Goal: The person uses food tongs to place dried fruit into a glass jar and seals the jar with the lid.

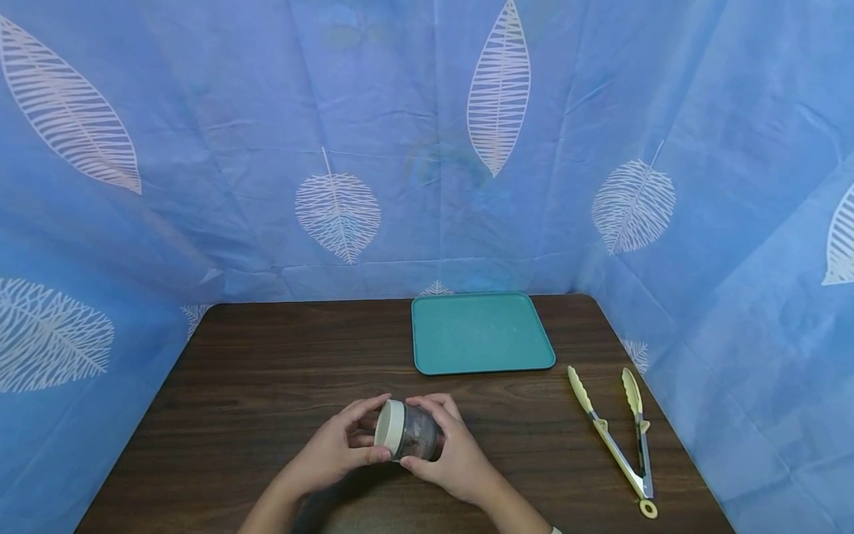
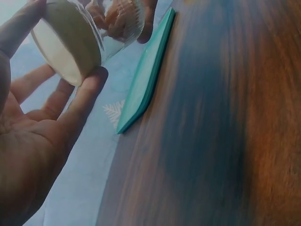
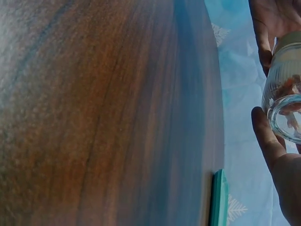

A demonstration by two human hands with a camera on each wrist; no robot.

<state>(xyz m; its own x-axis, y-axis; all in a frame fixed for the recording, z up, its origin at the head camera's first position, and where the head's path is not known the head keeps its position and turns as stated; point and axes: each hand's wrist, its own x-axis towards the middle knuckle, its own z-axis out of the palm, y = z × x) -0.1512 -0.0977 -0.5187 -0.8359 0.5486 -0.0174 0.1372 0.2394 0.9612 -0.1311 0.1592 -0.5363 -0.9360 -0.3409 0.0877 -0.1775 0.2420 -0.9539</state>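
A clear ribbed glass jar (image 1: 419, 433) with a cream lid (image 1: 390, 428) is held tilted on its side above the table, between both hands. My left hand (image 1: 336, 447) grips the lid, thumb and fingers spread around its edge. The right hand (image 1: 458, 454) holds the glass body near its base. Reddish-brown pieces (image 3: 288, 89) show through the glass in the right wrist view. In the left wrist view the lid (image 2: 70, 40) sits on the jar's mouth, with fingertips at its rim.
A teal tray (image 1: 482, 334) lies at the back of the dark wooden table (image 1: 300, 348). Toward the right edge lie spread tongs (image 1: 623, 452) with pale yellow tips. Blue cloth (image 1: 414, 133) with white leaf prints hangs behind and beside the table.
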